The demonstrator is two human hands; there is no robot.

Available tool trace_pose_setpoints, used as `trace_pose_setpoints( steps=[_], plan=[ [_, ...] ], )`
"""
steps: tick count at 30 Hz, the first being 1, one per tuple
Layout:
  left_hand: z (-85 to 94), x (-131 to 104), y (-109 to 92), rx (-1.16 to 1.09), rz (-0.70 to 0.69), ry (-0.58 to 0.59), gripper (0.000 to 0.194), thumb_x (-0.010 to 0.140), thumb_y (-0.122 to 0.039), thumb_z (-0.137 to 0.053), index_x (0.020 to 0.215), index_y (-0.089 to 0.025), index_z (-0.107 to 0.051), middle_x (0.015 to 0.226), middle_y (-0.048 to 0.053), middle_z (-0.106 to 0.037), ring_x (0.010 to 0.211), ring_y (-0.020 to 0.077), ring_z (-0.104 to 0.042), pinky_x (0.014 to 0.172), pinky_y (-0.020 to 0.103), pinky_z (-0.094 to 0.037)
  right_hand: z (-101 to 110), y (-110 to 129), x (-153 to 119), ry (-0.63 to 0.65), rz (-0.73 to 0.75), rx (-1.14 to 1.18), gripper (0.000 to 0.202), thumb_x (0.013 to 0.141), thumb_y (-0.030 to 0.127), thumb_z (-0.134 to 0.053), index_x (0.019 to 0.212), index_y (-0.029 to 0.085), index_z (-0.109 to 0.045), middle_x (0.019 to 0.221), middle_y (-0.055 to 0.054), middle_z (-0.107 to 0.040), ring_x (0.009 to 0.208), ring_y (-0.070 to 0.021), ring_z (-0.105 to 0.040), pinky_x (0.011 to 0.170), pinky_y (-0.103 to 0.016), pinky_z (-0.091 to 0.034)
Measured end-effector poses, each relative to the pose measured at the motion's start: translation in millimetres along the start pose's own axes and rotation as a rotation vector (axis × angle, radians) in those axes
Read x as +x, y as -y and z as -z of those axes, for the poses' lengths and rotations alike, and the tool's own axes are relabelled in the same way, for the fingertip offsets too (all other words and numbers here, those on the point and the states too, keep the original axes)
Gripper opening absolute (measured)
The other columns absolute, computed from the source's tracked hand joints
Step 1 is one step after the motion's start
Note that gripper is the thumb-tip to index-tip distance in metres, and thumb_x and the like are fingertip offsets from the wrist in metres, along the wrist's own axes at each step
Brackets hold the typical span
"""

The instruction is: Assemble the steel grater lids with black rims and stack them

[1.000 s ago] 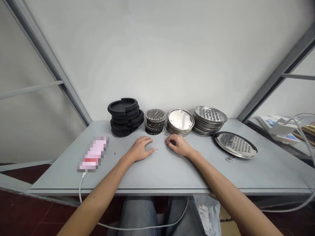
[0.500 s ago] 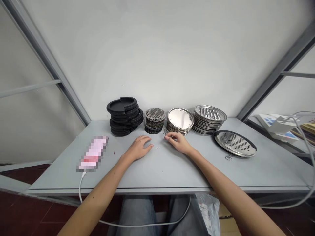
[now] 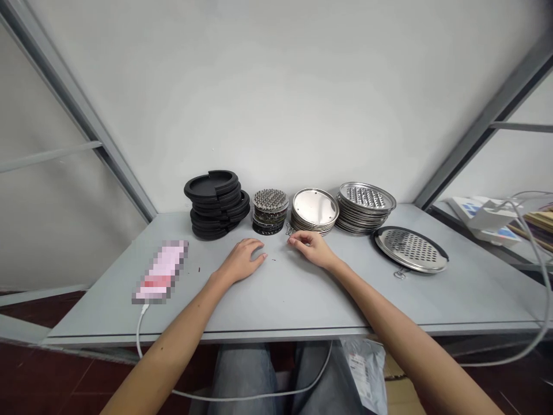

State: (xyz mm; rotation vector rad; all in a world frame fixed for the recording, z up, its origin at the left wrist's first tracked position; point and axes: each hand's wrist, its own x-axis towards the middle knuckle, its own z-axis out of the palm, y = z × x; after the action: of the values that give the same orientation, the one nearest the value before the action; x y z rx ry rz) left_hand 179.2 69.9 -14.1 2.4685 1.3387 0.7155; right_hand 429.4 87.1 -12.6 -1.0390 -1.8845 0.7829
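My left hand [image 3: 242, 260] rests on the grey table with its fingers apart and holds nothing. To its right is my right hand [image 3: 311, 248], thumb and fingertips brought together; whether anything is between them is too small to tell. Just behind the right hand stands a stack of plain round metal plates [image 3: 315, 207]. Left of that is a stack of small spiked discs [image 3: 271, 200], then a pile of black rings [image 3: 211, 187]. Grater plates [image 3: 367, 197] are stacked at the right. A perforated grater in a black holder [image 3: 411, 249] lies nearer, with wire clips [image 3: 400, 274] beside it.
A phone [image 3: 162, 271] with a white cable [image 3: 139, 331] lies on the table's left side. White boxes [image 3: 492, 219] stand beyond the right end. Grey frame posts [image 3: 488, 132] flank the table [image 3: 276, 311], and a wall is behind it.
The whole view has shifted slightly. Both hands keep nearly the same place and pose on the table.
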Motion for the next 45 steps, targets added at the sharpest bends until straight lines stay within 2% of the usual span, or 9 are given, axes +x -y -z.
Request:
trace_pose_setpoints(
  steps=[3,6,9,14,21,28,32,39,45],
  plan=[
    [0.2,-0.1,-0.3,0.003,-0.004,0.004,0.03,0.09,-0.033,-0.055,0.113,-0.016,-0.065,0.119,0.01,-0.065,0.114,0.0268,-0.058,0.102,0.043,-0.045,0.0,-3.6,0.6,-0.021,0.018,0.064,0.016,0.082,0.03,-0.057,0.088,0.018,-0.066,0.085,-0.005,-0.069,0.077,-0.0181,-0.062,0.069,-0.03,-0.049],
    [0.2,-0.1,-0.4,0.004,-0.005,0.007,0.03,0.09,-0.033,-0.055,0.112,-0.016,-0.065,0.119,0.01,-0.065,0.113,0.0268,-0.058,0.102,0.043,-0.045,0.1,-6.4,1.2,-0.041,0.025,0.082,0.009,0.079,0.023,-0.055,0.078,0.018,-0.063,0.085,-0.005,-0.069,0.081,-0.0186,-0.063,0.073,-0.031,-0.049],
    [0.2,0.0,-0.5,0.006,-0.003,0.006,0.03,0.09,-0.033,-0.055,0.112,-0.016,-0.065,0.119,0.01,-0.065,0.114,0.027,-0.058,0.102,0.043,-0.045,0.1,-6.2,1.1,-0.052,0.013,0.053,0.01,0.077,0.021,-0.054,0.073,0.018,-0.062,0.083,-0.005,-0.07,0.08,-0.0188,-0.064,0.072,-0.031,-0.049],
    [0.3,-0.4,-0.9,0.004,-0.007,0.005,0.029,0.09,-0.032,-0.056,0.112,-0.015,-0.065,0.119,0.011,-0.065,0.113,0.027,-0.058,0.102,0.043,-0.045,1.6,-3.0,0.7,-0.098,0.028,0.008,0.016,0.076,0.02,-0.051,0.079,0.018,-0.067,0.081,-0.004,-0.071,0.077,-0.0187,-0.065,0.071,-0.03,-0.049],
    [0.1,-0.5,0.9,0.008,0.001,0.01,0.03,0.09,-0.033,-0.055,0.113,-0.016,-0.065,0.121,0.011,-0.064,0.115,0.0272,-0.057,0.103,0.044,-0.044,9.9,1.2,1.0,-0.229,0.048,-0.035,0.018,0.072,0.018,-0.049,0.072,0.018,-0.067,0.074,-0.003,-0.071,0.072,-0.0184,-0.065,0.067,-0.03,-0.049],
    [0.5,-0.9,0.5,-0.003,-0.009,0.013,0.03,0.091,-0.033,-0.054,0.113,-0.017,-0.065,0.12,0.01,-0.064,0.114,0.0268,-0.057,0.103,0.044,-0.044,21.8,3.2,-4.0,-0.569,0.308,-0.292,0.014,0.076,0.015,-0.052,0.078,0.02,-0.065,0.075,-0.003,-0.069,0.069,-0.0182,-0.062,0.067,-0.031,-0.05],
    [0.9,-1.3,-0.4,0.005,-0.003,0.015,0.03,0.091,-0.034,-0.054,0.113,-0.017,-0.066,0.12,0.01,-0.064,0.114,0.0266,-0.057,0.103,0.043,-0.044,30.7,-6.7,-0.2,-0.735,0.293,-0.519,0.017,0.079,0.017,-0.054,0.086,0.021,-0.069,0.086,-0.006,-0.069,0.086,-0.0235,-0.061,0.081,-0.039,-0.049],
    [0.1,-1.0,0.2,0.01,-0.01,0.012,0.029,0.09,-0.033,-0.055,0.112,-0.017,-0.066,0.12,0.01,-0.064,0.113,0.0266,-0.057,0.102,0.043,-0.044,35.5,-27.0,4.8,-0.581,0.246,-0.665,0.018,0.082,0.027,-0.06,0.093,0.021,-0.074,0.105,-0.009,-0.068,0.102,-0.0278,-0.056,0.092,-0.045,-0.046],
    [1.4,-1.0,-1.5,0.002,-0.01,0.012,0.029,0.09,-0.033,-0.055,0.112,-0.017,-0.066,0.119,0.011,-0.065,0.113,0.0273,-0.057,0.102,0.045,-0.045,34.5,-27.4,2.7,-0.538,0.158,-0.684,0.018,0.085,0.029,-0.06,0.088,0.021,-0.076,0.097,-0.009,-0.071,0.093,-0.0272,-0.057,0.086,-0.046,-0.046]
  ],
)
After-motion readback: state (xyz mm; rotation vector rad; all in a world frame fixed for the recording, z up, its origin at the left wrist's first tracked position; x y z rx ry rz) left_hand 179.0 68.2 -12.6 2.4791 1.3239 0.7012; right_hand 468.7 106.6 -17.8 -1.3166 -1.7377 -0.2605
